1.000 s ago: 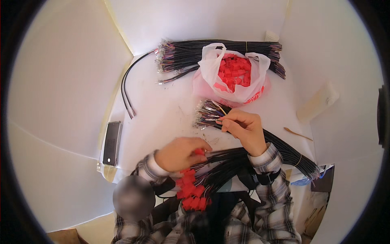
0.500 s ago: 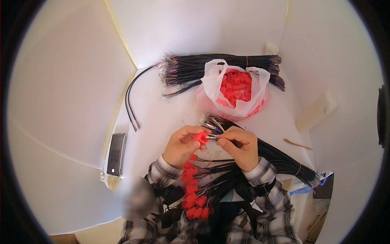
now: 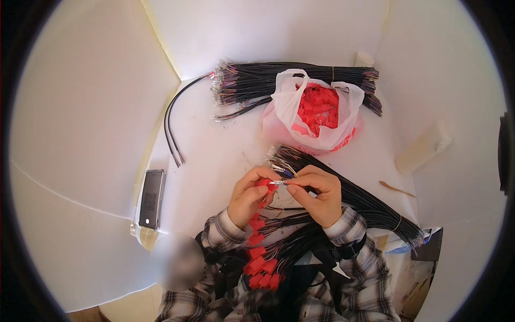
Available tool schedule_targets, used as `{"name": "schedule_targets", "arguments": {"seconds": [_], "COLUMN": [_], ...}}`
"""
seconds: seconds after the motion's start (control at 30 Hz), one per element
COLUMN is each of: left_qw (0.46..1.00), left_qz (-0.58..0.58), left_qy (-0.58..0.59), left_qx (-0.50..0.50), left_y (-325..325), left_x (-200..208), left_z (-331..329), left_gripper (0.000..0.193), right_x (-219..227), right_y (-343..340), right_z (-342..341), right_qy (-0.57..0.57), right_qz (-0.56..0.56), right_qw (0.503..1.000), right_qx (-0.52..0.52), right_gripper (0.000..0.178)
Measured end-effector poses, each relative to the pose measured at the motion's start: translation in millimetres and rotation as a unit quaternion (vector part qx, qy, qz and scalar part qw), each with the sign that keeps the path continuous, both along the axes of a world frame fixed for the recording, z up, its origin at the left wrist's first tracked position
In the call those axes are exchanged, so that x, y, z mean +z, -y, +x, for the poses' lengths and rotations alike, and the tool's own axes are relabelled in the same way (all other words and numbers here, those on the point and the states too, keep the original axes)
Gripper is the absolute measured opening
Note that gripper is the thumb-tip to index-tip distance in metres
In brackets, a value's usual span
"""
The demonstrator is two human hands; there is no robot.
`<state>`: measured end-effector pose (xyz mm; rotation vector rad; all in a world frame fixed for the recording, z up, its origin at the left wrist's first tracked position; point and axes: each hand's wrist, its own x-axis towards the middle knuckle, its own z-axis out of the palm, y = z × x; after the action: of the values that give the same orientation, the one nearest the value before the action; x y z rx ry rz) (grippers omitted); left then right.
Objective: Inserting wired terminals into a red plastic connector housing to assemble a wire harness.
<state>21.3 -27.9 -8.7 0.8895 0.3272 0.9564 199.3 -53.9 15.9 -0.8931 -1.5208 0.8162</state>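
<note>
Misalignment looks like the likeliest trouble. The left hand [image 3: 251, 194] pinches a small red connector [image 3: 264, 184] between thumb and fingers, and the right hand [image 3: 316, 194] pinches the metal-tipped end of a thin wire [image 3: 279, 182], tip right at the connector's mouth — whether it has entered cannot be told. If the tip meets the opening at a slant, it may bend or catch instead of seating. Both hands hover above the white table [image 3: 214, 155], just before the near bundle of black wires [image 3: 348, 198], so a dropped connector could vanish among the strands — or into the lap, where finished red plugs [image 3: 260, 265] already hang. Farther off sit the open plastic bag of red connectors [image 3: 317, 110], a second wire bundle [image 3: 252, 83] and a phone [image 3: 151, 197].
</note>
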Motion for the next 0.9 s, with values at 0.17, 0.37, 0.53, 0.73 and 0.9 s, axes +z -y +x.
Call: {"name": "schedule_targets", "arguments": {"seconds": [0.17, 0.37, 0.53, 0.73, 0.9], "left_qw": [0.960, 0.934, 0.938, 0.953, 0.964], "left_qz": [0.185, 0.239, 0.223, 0.154, 0.108], "left_qy": [-0.146, -0.182, -0.190, -0.196, -0.166], "left_qx": [0.154, 0.195, 0.185, 0.171, 0.176], "left_y": [8.5, 8.6, 9.1, 9.5, 9.0], "left_x": [4.2, 2.9, 3.3, 2.1, 1.1], "left_z": [8.2, 7.3, 8.7, 8.7, 8.3], "left_gripper": [0.015, 0.009, 0.008, 0.007, 0.005], "right_x": [-2.5, -1.3, -7.2, -10.0, -7.2], "right_y": [0.6, 0.8, 0.2, 0.0, 0.4], "right_z": [-1.0, -3.6, -1.9, -2.7, -4.7], "right_qy": [0.010, 0.010, -0.018, -0.034, -0.054], "right_qz": [-0.027, 0.007, 0.002, -0.019, -0.036], "right_qw": [0.999, 1.000, 1.000, 0.999, 0.997], "right_qx": [0.025, 0.017, 0.021, 0.030, 0.037], "right_gripper": [0.012, 0.013, 0.011, 0.010, 0.013]}}
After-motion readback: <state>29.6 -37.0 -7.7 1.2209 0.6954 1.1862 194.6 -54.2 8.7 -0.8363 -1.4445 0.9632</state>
